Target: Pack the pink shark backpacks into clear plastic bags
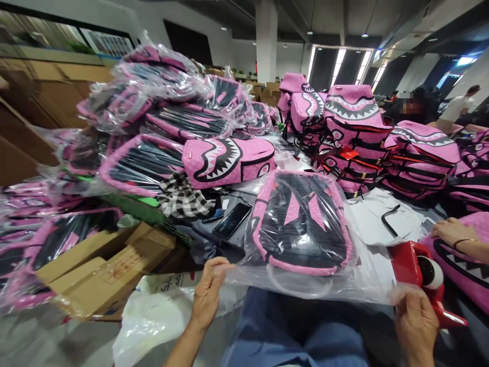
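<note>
In front of me a pink and black backpack [305,224] lies with its back panel up inside a clear plastic bag [367,285]. My left hand [209,288] pinches the bag's near left corner, and my right hand [415,318] grips its near right corner. Between them the bag's open-looking edge is stretched wide, just above my lap. A loop, probably the backpack's handle, shows through the plastic near that edge. Close beyond my right hand is a red tape dispenser [416,272] with a white roll.
Bagged backpacks [168,86] are heaped at the left; unbagged ones [351,112] stand stacked at the right. A phone [232,220] and checkered cloth [185,196] lie left of the bag. Cardboard boxes [110,270] sit lower left. At right, a co-worker's hand [454,232] rests on another backpack.
</note>
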Motion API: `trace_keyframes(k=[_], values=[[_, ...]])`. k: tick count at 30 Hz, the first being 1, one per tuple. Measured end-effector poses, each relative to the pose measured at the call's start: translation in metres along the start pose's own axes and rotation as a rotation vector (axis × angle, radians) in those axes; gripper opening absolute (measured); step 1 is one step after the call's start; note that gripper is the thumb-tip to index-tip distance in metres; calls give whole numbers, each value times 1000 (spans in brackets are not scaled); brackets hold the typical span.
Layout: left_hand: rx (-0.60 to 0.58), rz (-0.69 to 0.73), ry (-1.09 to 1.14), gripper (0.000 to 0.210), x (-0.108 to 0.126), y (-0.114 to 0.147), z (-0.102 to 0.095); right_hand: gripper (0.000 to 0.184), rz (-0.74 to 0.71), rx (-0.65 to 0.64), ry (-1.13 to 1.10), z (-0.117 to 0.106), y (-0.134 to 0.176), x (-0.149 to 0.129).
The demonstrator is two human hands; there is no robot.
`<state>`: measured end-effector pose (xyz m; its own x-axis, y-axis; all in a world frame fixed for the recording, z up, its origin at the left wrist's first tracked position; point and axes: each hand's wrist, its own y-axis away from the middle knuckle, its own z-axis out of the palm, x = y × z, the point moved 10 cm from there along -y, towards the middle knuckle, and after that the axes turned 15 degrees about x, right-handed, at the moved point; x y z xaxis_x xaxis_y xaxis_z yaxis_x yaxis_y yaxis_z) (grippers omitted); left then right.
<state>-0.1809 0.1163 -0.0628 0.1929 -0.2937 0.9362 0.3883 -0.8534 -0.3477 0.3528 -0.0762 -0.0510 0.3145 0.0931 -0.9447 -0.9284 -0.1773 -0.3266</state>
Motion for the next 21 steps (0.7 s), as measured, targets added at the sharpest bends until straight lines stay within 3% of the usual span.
trace_keyframes(k=[3,6,8,11,12,14,16,17,21], values=[[-24,-82,18,51,-14,-5,10,62,-69,-45,151,18,0,-3],[-33,-116,-93,50,-19,-11,19,66,-6,-29,197,25,3,-1],[72,-28,-198,45,-6,-15,14,65,16,12,207,24,6,-5],[270,305,-307,36,44,-1,10,61,-14,22,211,25,13,-18],[237,448,-316,35,64,11,22,59,-23,15,212,26,14,-21],[-3,702,-321,37,97,44,62,58,-33,14,226,26,16,-26],[-268,843,-344,48,115,75,103,58,-37,41,243,23,15,-26],[-347,868,-356,54,121,84,117,59,-38,54,247,22,14,-25],[-380,875,-352,54,140,84,134,60,-48,62,192,20,11,-20]])
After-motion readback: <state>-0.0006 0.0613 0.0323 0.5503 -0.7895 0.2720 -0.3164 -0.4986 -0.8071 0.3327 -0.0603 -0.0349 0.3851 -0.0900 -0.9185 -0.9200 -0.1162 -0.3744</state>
